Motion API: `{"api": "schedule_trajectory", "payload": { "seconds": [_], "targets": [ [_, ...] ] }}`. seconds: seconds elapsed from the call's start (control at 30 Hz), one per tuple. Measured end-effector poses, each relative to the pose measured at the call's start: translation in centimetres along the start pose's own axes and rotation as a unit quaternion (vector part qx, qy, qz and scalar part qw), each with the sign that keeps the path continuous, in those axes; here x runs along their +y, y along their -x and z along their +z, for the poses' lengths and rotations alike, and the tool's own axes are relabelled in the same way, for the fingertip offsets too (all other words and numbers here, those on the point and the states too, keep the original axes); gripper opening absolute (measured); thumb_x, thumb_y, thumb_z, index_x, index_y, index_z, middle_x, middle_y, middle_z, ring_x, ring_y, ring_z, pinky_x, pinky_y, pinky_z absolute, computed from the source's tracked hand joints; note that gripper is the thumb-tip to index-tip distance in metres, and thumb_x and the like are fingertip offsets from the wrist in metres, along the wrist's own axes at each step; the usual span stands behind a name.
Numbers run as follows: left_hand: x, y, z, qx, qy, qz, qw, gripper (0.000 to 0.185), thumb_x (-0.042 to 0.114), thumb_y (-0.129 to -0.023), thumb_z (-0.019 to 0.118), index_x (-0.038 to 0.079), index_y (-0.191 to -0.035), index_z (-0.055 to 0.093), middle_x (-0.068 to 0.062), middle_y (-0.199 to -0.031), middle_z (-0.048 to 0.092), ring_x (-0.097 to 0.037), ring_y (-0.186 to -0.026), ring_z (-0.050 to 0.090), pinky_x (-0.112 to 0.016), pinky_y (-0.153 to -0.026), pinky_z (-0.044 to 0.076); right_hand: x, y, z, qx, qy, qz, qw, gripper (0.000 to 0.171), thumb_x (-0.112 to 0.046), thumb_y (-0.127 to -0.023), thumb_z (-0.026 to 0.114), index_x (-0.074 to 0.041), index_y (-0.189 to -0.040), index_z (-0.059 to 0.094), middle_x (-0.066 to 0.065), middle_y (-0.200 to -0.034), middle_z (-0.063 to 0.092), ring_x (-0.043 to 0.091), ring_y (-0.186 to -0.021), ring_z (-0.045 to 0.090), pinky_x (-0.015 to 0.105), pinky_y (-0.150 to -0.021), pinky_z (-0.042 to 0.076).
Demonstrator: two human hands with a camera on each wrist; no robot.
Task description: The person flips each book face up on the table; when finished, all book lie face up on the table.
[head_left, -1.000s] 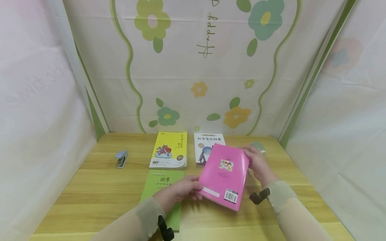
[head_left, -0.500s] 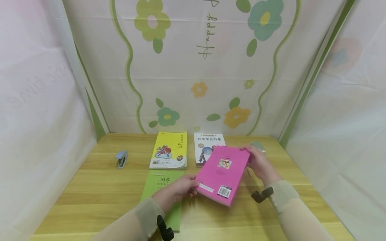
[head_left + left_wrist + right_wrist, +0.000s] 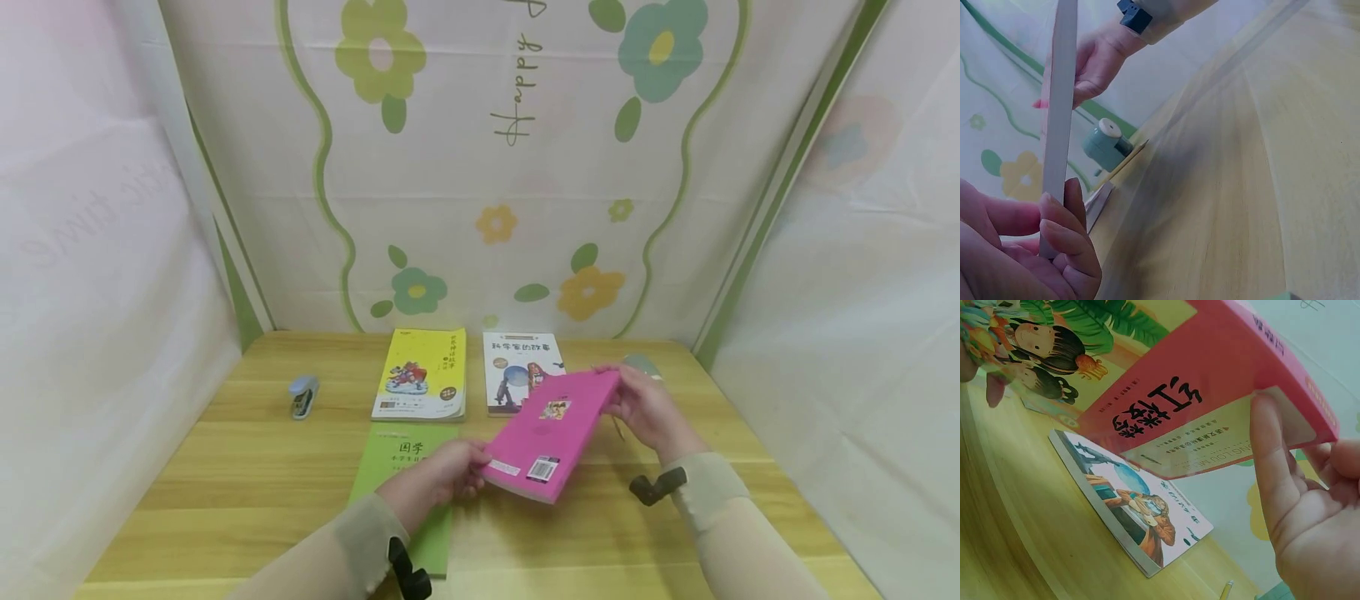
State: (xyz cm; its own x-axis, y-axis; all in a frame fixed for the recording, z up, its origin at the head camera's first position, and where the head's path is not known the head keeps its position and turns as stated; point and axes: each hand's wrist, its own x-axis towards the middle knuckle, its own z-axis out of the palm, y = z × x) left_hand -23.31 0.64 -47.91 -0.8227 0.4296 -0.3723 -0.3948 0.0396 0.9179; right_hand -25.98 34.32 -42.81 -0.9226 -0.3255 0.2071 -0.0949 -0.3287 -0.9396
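- Pink paperback (image 3: pixel 551 435) is hanging tilted above the wooden table (image 3: pixel 225 467), just right of the green book (image 3: pixel 408 467); you are gripping both ends.
- Your left hand (image 3: pixel 442 473) is pinching its near corner; your right hand (image 3: pixel 647 408) is clasping the far edge.
- Setting it down flat looks not yet done.

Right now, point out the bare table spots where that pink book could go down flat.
Free: the near right of the table, right of the green book; also the left strip below the stapler. Crowded: the back middle, where the yellow book and white book lie under the raised pink book.
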Motion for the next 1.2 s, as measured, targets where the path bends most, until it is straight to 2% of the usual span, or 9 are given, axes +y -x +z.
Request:
{"api": "schedule_trajectory", "payload": {
  "seconds": [0.17,0.3,0.37,0.47,0.6,0.73,0.87,1.03,1.2],
  "targets": [
    [-0.12,0.0,-0.1,-0.007,0.005,-0.004,1.0,0.039,0.007,-0.093,0.055,-0.003,-0.131,0.058,-0.004,-0.074,0.061,-0.011,-0.057,0.052,-0.019,-0.051,0.044,0.28,-0.02,0.08,0.009,0.014,0.0,1.0,0.034,0.0,-0.106,0.033,0.019,-0.134,0.038,0.017,-0.12,0.062,0.025,-0.099,0.065,0.037,-0.086,0.056],
    [-0.16,-0.07,-0.21,-0.015,0.002,-0.002,0.9999,0.037,0.008,-0.092,0.056,-0.002,-0.128,0.061,-0.003,-0.072,0.061,-0.011,-0.057,0.051,-0.018,-0.05,0.043,0.5,-0.05,0.0,0.017,0.029,-0.004,0.999,0.032,0.008,-0.102,0.036,0.014,-0.132,0.044,0.014,-0.12,0.063,0.024,-0.102,0.064,0.038,-0.09,0.054],
    [-0.19,-0.12,-0.29,-0.025,0.002,-0.003,0.9997,0.037,0.008,-0.091,0.057,-0.003,-0.126,0.062,-0.003,-0.072,0.061,-0.011,-0.057,0.051,-0.018,-0.05,0.043,0.52,-0.11,-0.01,0.006,0.024,-0.012,1.0,0.034,0.01,-0.101,0.035,0.009,-0.132,0.05,0.012,-0.119,0.064,0.023,-0.103,0.064,0.038,-0.092,0.053],
    [-0.25,-0.15,-0.34,-0.047,0.003,-0.006,0.9989,0.036,0.01,-0.09,0.058,-0.003,-0.123,0.063,-0.003,-0.072,0.062,-0.01,-0.057,0.051,-0.018,-0.05,0.043,0.41,-0.25,0.04,-0.005,0.02,-0.016,1.0,0.041,0.011,-0.102,0.033,-0.005,-0.128,0.06,0.006,-0.116,0.065,0.019,-0.103,0.062,0.034,-0.09,0.052],
    [-0.35,0.0,-0.23,-0.075,0.002,-0.008,0.9972,0.033,0.011,-0.091,0.057,-0.002,-0.12,0.065,-0.004,-0.074,0.063,-0.009,-0.056,0.051,-0.016,-0.05,0.043,0.21,-0.38,0.4,0.025,0.06,-0.018,0.998,0.04,0.006,-0.103,0.039,-0.017,-0.124,0.065,-0.002,-0.112,0.066,0.014,-0.103,0.059,0.029,-0.089,0.047],
    [-0.42,0.12,-0.09,-0.09,0.001,-0.011,0.9959,0.03,0.012,-0.091,0.057,-0.002,-0.116,0.066,-0.006,-0.076,0.066,-0.009,-0.055,0.051,-0.016,-0.048,0.042,0.18,-0.41,0.67,0.058,0.09,-0.025,0.994,0.033,0.003,-0.101,0.046,-0.01,-0.127,0.062,-0.005,-0.117,0.066,0.012,-0.113,0.057,0.037,-0.106,0.035],
    [-0.42,0.2,0.0,-0.102,-0.003,-0.013,0.9947,0.027,0.013,-0.091,0.058,-0.002,-0.112,0.066,-0.007,-0.077,0.066,-0.009,-0.055,0.051,-0.016,-0.048,0.043,0.31,-0.47,0.55,0.048,0.098,-0.03,0.994,0.032,0.002,-0.102,0.046,-0.004,-0.131,0.057,-0.003,-0.125,0.063,0.014,-0.123,0.053,0.047,-0.115,0.023],
    [-0.36,0.31,-0.04,-0.134,-0.006,-0.015,0.9908,0.031,0.013,-0.09,0.057,-0.005,-0.114,0.065,-0.007,-0.077,0.064,-0.01,-0.058,0.05,-0.017,-0.05,0.042,0.39,-0.54,0.45,0.027,0.093,-0.041,0.994,0.028,0.002,-0.102,0.046,-0.01,-0.123,0.061,0.003,-0.124,0.064,0.018,-0.122,0.055,0.036,-0.113,0.03],
    [-0.47,0.45,-0.09,-0.184,-0.001,-0.023,0.9827,0.043,0.01,-0.088,0.052,-0.011,-0.126,0.055,-0.009,-0.081,0.06,-0.013,-0.062,0.048,-0.02,-0.053,0.043,0.21,-0.53,0.6,0.041,0.078,-0.043,0.995,0.032,0.005,-0.101,0.045,-0.017,-0.113,0.064,-0.003,-0.111,0.065,0.013,-0.108,0.059,0.027,-0.102,0.041]
  ]
}}
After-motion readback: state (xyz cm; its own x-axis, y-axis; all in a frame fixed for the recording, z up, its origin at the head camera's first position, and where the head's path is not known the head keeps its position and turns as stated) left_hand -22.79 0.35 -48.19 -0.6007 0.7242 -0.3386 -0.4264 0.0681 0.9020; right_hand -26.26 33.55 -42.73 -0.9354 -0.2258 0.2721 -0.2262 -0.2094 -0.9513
